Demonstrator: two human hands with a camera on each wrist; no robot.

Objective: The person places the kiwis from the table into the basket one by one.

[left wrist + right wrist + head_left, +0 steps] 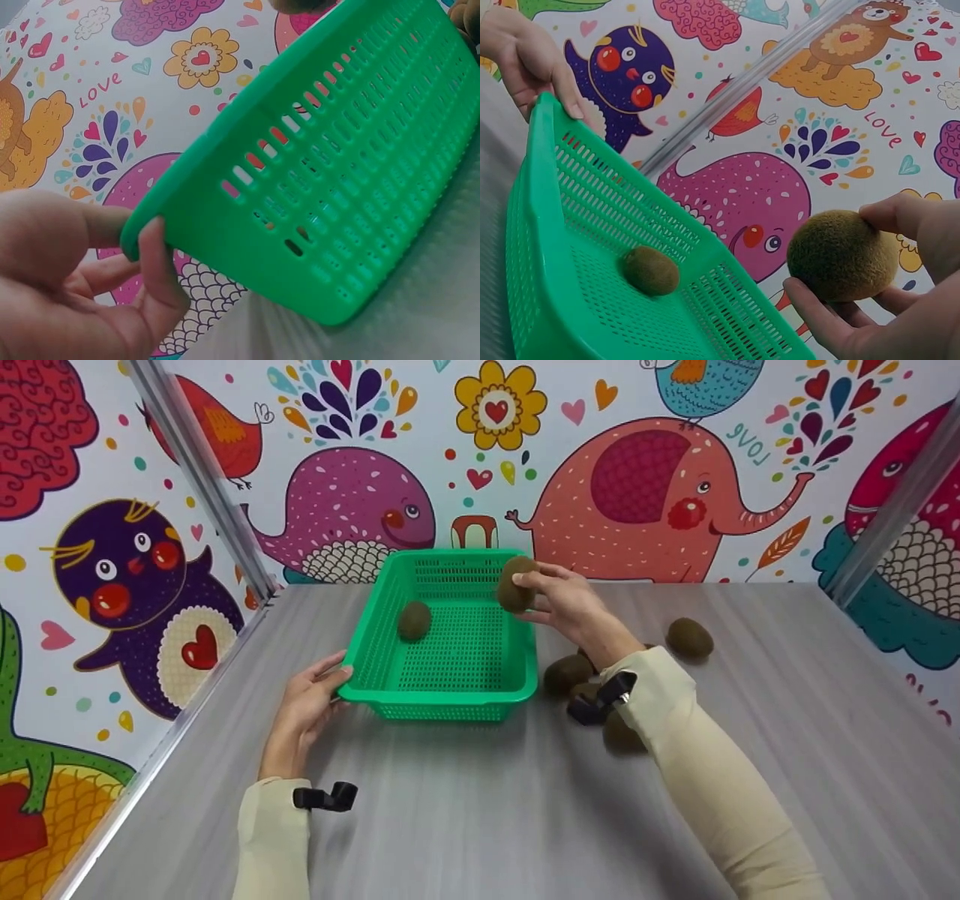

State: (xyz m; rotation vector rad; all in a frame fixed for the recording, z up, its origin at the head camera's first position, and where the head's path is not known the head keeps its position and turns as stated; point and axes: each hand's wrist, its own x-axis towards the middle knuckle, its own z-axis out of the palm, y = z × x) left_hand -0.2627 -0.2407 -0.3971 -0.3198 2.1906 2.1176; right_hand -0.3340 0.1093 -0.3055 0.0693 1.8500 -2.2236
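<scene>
A kiwi (514, 585) is pinched between the thumb and fingers of my right hand (568, 604), above the right rim of a green plastic basket (442, 697). The right wrist view shows this fuzzy brown kiwi (838, 256) up close, clear of the basket. My left hand (309, 701) grips the basket's near left corner; in the left wrist view, the fingers of that left hand (90, 277) curl round the rim. Inside the basket lies one other kiwi (414, 621), toward the left side.
Several kiwis (568, 675) lie on the grey table (450, 810) right of the basket, partly hidden by my right forearm. Another kiwi (690, 639) sits apart, farther right. Behind the table stands a wall (480, 495) printed with cartoon animals.
</scene>
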